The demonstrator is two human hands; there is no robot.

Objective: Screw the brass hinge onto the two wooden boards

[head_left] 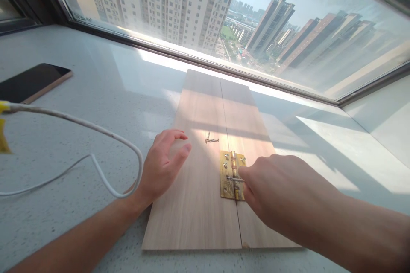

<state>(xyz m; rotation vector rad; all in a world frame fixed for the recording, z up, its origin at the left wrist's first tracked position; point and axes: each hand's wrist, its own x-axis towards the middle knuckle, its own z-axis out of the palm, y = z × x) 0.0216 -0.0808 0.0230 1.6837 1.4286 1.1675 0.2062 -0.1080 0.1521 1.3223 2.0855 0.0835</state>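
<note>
Phone and white cable lie at the desk's left edge. Our left hand hovers spread over two boards; loose screws wait beyond. Our right hand pinches a screw at the brass hinge, which we judge only partly fastened.

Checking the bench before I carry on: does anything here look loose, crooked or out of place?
Two loose screws lie on the left board, apart from the brass hinge. The right hand holds a thin metal piece against the hinge; the left hand hovers open.
</note>
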